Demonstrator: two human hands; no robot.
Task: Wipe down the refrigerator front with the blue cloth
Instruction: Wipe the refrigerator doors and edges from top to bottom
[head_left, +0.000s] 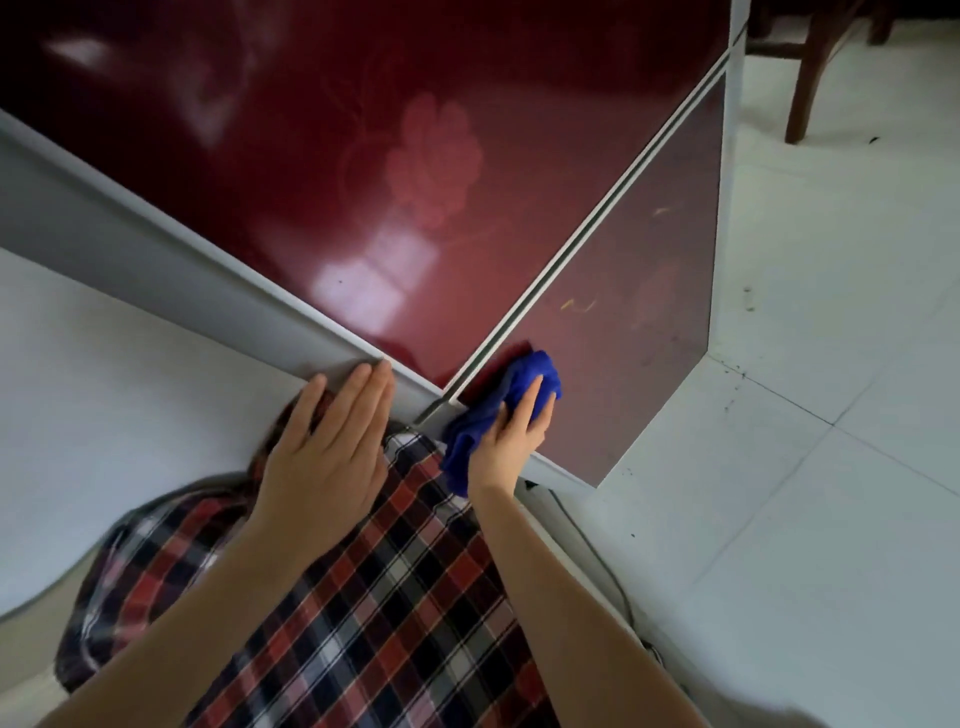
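The refrigerator front (363, 171) is glossy dark red with a faint flower print, split by a pale seam into an upper and a lower door (634, 332). My right hand (511, 436) presses the bunched blue cloth (524, 379) flat against the lower door, just below the seam near the left edge; part of the cloth hangs down beside my wrist. My left hand (332, 441) rests with straight fingers on the grey side edge (156, 249) of the refrigerator, holding nothing.
A plaid checked fabric (363, 597) fills the lower middle under my arms. White floor tiles (831, 415) spread to the right, with dark specks near the fridge base. A wooden chair leg (810, 78) stands top right. A cable (597, 551) runs along the floor.
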